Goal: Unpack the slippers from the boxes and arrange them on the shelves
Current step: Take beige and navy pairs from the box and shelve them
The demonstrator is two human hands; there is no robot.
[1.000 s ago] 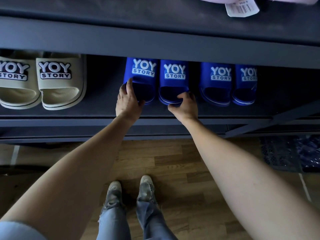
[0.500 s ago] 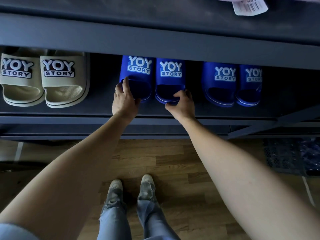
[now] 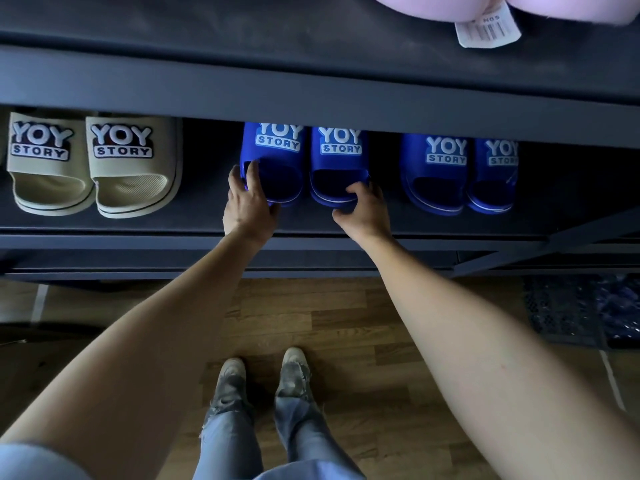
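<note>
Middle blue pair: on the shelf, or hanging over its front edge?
On the shelf: the middle blue pair lies soles down, heels inside the front edge, left hand and right hand gripping them.

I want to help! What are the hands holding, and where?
Left hand grips one blue slipper by its outer side; right hand grips the heel edge of the neighbouring blue slipper.

The middle blue slippers (image 3: 277, 174) and the right blue slippers (image 3: 433, 181) have pale blue patches with white letters. The beige slippers (image 3: 131, 181) have dark patches with white letters. The shelf (image 3: 311, 88) is dark grey, the floor (image 3: 311, 320) is brown wood grain, and the tag (image 3: 488, 29) is white with black bars.
</note>
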